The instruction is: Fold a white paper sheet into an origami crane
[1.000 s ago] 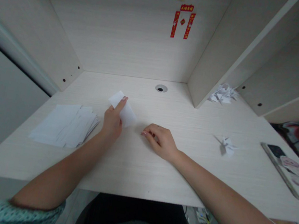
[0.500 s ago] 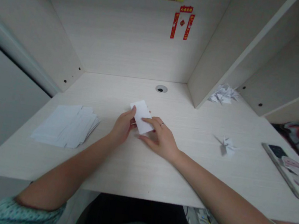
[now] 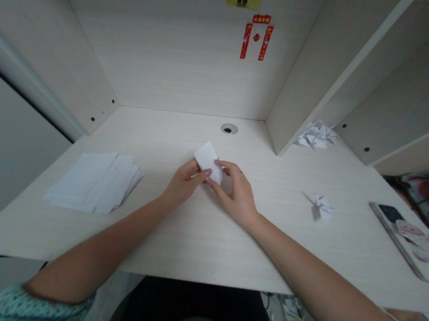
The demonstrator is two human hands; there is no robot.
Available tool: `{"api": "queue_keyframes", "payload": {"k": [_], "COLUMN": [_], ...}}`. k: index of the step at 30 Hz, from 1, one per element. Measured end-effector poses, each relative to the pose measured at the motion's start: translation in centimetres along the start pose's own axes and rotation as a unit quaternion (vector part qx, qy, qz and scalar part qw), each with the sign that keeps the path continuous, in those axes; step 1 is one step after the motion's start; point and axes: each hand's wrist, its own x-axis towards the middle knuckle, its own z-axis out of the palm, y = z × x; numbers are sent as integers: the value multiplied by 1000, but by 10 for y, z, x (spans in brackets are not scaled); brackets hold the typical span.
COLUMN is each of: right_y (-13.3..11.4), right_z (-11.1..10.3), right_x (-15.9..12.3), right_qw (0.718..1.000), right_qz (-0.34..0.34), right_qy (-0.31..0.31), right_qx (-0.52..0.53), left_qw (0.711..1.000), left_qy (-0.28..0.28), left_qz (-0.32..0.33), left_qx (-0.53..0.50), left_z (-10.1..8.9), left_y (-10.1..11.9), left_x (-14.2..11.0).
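Note:
A small white sheet of paper (image 3: 207, 157) is held over the middle of the desk, tilted, between both hands. My left hand (image 3: 186, 180) grips its lower left side, thumb on top and the other fingers hidden beneath. From the right, my right hand (image 3: 236, 190) pinches the paper's right edge, its fingertips close to the left thumb. Left of my hands lies a spread stack of white paper sheets (image 3: 93, 180). A folded white paper figure (image 3: 323, 207) stands on the desk to the right.
A phone (image 3: 415, 244) in a decorated case lies at the right of the desk (image 3: 183, 253). Behind an upright divider panel (image 3: 307, 88) sits a heap of folded white paper figures (image 3: 316, 135). A round cable hole (image 3: 229, 128) is near the back wall.
My left hand has brought the paper rightward to my right hand, which has taken hold of its right edge. The paper has turned, and the left thumb has slid to its lower edge.

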Motion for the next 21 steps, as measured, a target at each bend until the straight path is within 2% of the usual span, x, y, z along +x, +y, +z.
{"api": "queue_keyframes", "payload": {"k": [6,9,13,16,18,21], "right_y": [-4,0,15,23,25,23], "right_z": [-2,-2,1,4,5,1], "right_x": [-2,0,5,8,9,10], "right_qw": [996,991,958,931,924,930], "right_qz": [60,104,180,217,218,174], "right_qy": [-21,10,85,70,57,60], "right_qx": [55,77,208,284,309,319], "left_qw": [998,998,998,998,997,996], "left_qy": [24,44,61,59,68,82], "left_qz": [22,12,-11,-25,-28,-37], "left_qx": [58,47,14,-3,-9,-20], "left_z": [-5,-8,-13,-16,-18,-21], "left_y": [-5,-9,-9,-7,-6,-5], "left_x": [3,6,9,10,10,11]}}
